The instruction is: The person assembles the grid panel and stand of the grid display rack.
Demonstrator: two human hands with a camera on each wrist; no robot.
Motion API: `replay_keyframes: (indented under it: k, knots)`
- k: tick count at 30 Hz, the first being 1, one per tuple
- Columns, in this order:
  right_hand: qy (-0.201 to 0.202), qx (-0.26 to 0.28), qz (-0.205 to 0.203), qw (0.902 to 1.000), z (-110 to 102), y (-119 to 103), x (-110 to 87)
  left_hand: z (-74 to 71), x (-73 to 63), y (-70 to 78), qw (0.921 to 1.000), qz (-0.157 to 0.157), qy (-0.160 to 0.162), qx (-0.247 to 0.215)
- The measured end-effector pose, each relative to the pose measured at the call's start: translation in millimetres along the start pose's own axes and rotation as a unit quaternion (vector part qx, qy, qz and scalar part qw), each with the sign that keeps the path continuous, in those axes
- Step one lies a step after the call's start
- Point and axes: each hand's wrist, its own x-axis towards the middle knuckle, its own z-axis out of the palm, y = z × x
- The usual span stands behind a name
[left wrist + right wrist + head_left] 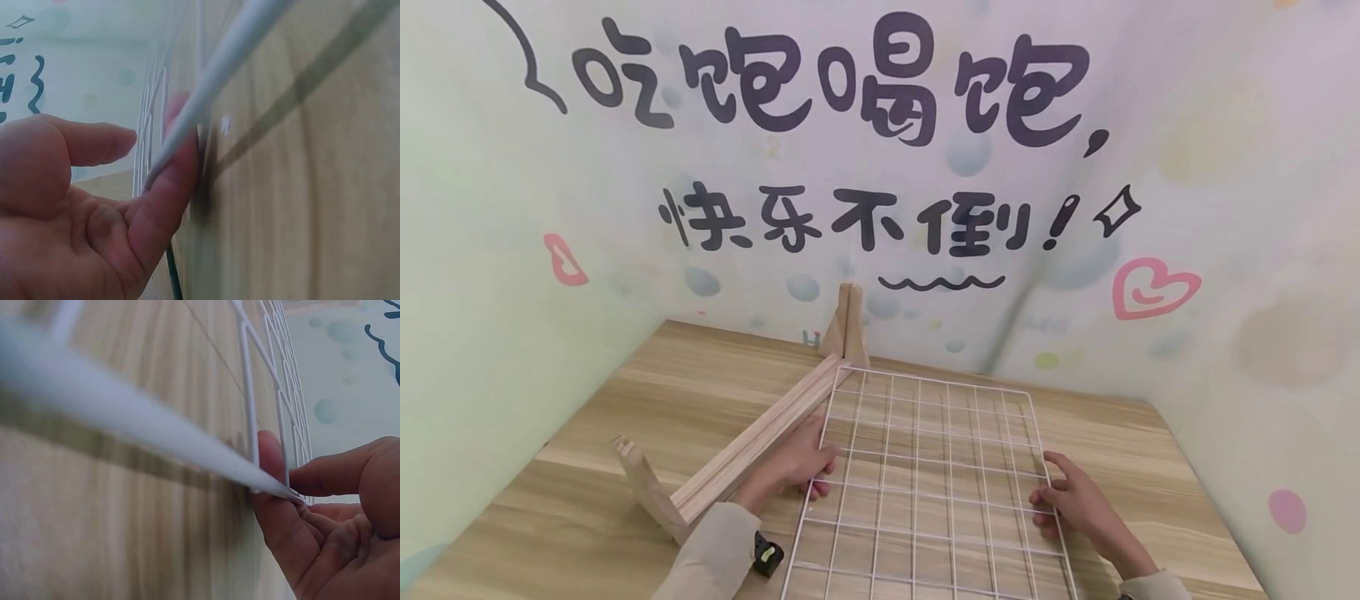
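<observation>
A white wire grid panel [917, 435] lies low over the wooden tabletop, its near end cut off by the frame. At its left edge my left hand [808, 454] holds the outer wire. In the left wrist view, the fingers [164, 209] curl beneath that wire, and the thumb stands apart from it. My right hand [1078, 500] grips the opposite edge. The right wrist view shows its fingers [284, 531] hooked under the edge wire [156, 428], with the thumb near the grid on the upper side.
Left of the panel lies a pale wooden frame [760, 442] with an upright foot at each end; its far end meets the panel's far left corner. A small black object [767, 554] sits at my left cuff. Printed walls [880, 325] enclose the wooden table [647, 375].
</observation>
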Motion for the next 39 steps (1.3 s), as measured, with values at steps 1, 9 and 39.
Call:
replay_keyframes:
  k: [1, 9, 39]
  knots:
    - [-0.001, -0.001, -0.002, 1.0, 0.4, 0.0, -0.3, 0.2, -0.4, -0.3, 1.0, -0.001, 0.003, 0.0]
    - [-0.009, 0.002, -0.023, 0.9997, -1.5, -5.7, -1.8, -1.4, 0.0, -2.2, 0.9994, -0.024, 0.022, -0.015]
    - [0.041, -0.006, -0.049, 0.9979, -6.5, -28.1, 0.6, -9.2, -0.4, 16.5, 0.9958, 0.036, 0.069, -0.048]
